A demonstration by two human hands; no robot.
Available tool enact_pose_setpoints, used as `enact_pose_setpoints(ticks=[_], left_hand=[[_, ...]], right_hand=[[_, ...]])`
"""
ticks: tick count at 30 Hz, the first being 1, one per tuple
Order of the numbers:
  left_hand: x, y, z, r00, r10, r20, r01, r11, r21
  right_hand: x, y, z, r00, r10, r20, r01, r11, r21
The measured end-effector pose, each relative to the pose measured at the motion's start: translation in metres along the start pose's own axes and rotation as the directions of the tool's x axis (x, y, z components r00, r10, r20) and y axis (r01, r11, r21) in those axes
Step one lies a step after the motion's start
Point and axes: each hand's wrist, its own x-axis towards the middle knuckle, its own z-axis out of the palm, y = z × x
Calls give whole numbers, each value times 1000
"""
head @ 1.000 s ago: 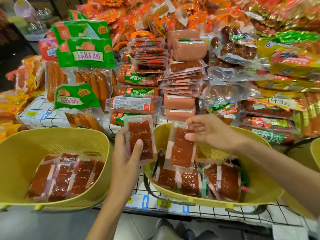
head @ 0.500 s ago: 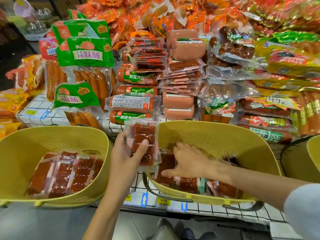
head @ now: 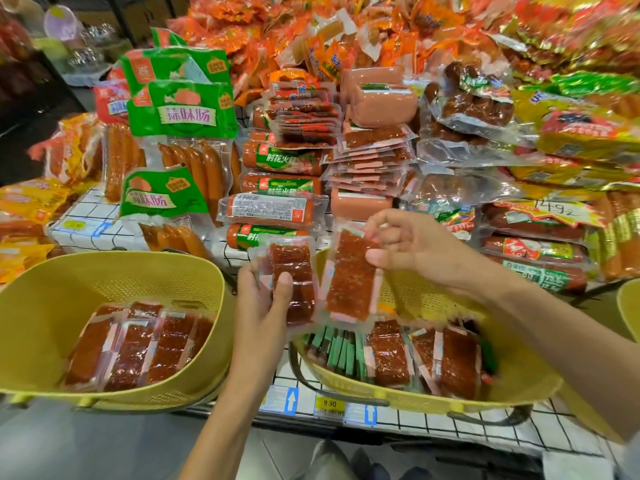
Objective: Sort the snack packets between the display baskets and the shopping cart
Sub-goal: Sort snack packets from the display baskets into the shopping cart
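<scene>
My left hand (head: 264, 299) grips a small stack of clear packets of red dried meat (head: 292, 271), thumb across the front. My right hand (head: 415, 251) pinches the top of another red meat packet (head: 349, 282) and holds it upright beside the stack, above the right yellow basket (head: 519, 386). That basket holds several red packets (head: 388, 355) and green-edged packets (head: 337, 351). The left yellow basket (head: 41, 292) holds several red packets (head: 138, 344) laid side by side.
Behind the baskets a white grid shelf (head: 86, 223) is piled with green-label sausage packs (head: 180, 109), ham rolls (head: 280, 161), stacked flat packets (head: 370, 157) and orange snack bags (head: 277, 29). A yellow 9.90 price tag (head: 329, 403) sits on the shelf edge. A third yellow basket edge (head: 628, 306) shows at right.
My right hand has come up out of the right basket holding one red packet and brought it beside the stack in my left hand. The left hand has stayed nearly still.
</scene>
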Motion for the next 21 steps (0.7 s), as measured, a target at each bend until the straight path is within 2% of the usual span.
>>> enact_pose_setpoints(ticks=[2, 5, 7, 8, 9, 11, 12, 13, 14, 16, 19, 21], left_hand=[[-2, 1, 4, 995, -53, 88, 56, 998, -34], [-3, 3, 9, 982, -81, 173, 80, 997, 17], [-1, 0, 8, 985, -102, 138, 100, 995, 24], [0, -1, 6, 988, -107, 108, 104, 994, 35], [0, -3, 3, 991, -105, 80, 101, 993, 53], [0, -4, -2, 994, -94, 54, 89, 993, 82], [0, -4, -3, 994, -92, 58, 87, 993, 79], [-1, -4, -3, 994, -94, 63, 89, 994, 69], [-1, -4, -3, 993, -94, 69, 90, 994, 63], [0, -3, -1, 995, -84, 62, 79, 993, 85], [1, -1, 2, 997, -64, 43, 58, 991, 121], [3, 2, 5, 998, -39, 42, 33, 988, 154]], right_hand=[[4, -2, 19, 998, -58, -1, 58, 994, -97], [12, 9, 40, 985, -147, -85, 119, 955, -271], [10, 22, 36, 989, -116, -96, 75, 933, -351], [7, 32, 29, 998, -54, -45, 30, 908, -417], [3, 45, 22, 998, 50, 37, -22, 840, -542], [-6, 73, 14, 936, 312, 162, -41, 556, -831], [-9, 85, 13, 899, 408, 160, -31, 423, -905], [-12, 92, 14, 882, 450, 137, -30, 343, -939], [-13, 96, 15, 894, 434, 112, -33, 312, -950], [-10, 95, 13, 949, 306, 71, -43, 350, -936], [-8, 76, 0, 981, 193, -26, -137, 587, -798], [-9, 57, -16, 989, 148, -27, -128, 733, -668]])
